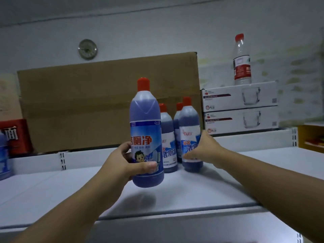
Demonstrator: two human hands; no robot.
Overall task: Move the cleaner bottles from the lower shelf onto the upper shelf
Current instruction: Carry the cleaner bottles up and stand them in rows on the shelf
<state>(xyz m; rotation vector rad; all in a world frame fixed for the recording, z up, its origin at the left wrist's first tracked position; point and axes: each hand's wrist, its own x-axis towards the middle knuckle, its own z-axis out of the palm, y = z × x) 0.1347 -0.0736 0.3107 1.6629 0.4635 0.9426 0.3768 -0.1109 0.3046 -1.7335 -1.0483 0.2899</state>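
Observation:
My left hand (128, 162) grips a blue cleaner bottle with a red cap (146, 123) and holds it upright just above the white upper shelf (70, 186). My right hand (204, 149) is wrapped round a second blue cleaner bottle (190, 127) that stands on the shelf. Two more cleaner bottles stand behind them: one in the middle (167, 137) and one (178, 120) mostly hidden behind the right-hand bottle.
A large cardboard box (87, 102) stands at the back of the shelf. Two stacked white glassware boxes (240, 107) sit at the right, with a clear water bottle (242, 62) on top. A red box (15, 135) and another blue bottle (4, 155) are at the left edge.

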